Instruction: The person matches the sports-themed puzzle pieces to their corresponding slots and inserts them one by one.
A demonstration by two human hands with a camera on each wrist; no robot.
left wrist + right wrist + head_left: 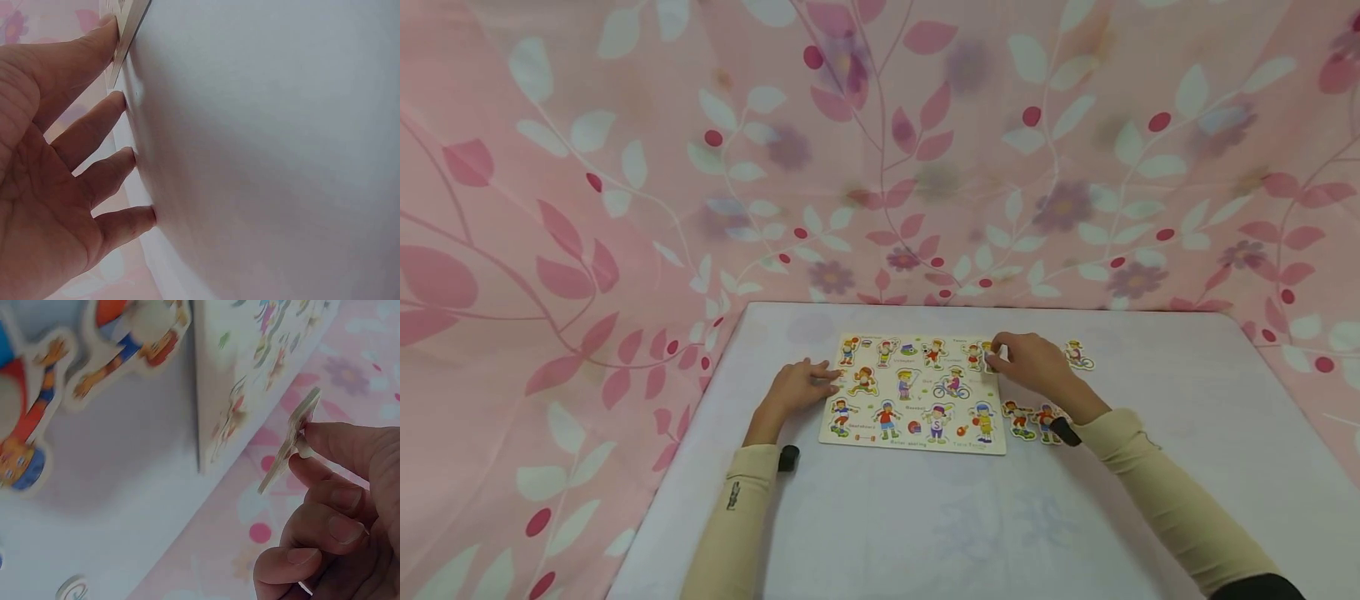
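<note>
A wooden picture puzzle board [883, 396] with sports figures lies on the table. Between thumb and index finger, my right hand [1033, 364] pinches a flat puzzle piece [289, 444] above the board's upper right corner; the right wrist view shows it edge-on, its picture mostly hidden. My left hand [793, 388] is at the board's left edge, thumb against the board and spread fingertips [119, 99] on the tablecloth. Right of the board, two loose figure pieces, a skateboarder piece [1019, 420] and another figure piece [1045, 423], lie side by side, the latter partly behind my right wrist.
A cyclist piece [1078, 357] lies on the white tablecloth [880, 525] beyond my right forearm. Pink floral cloth [880, 167] hangs behind the table and along its left side.
</note>
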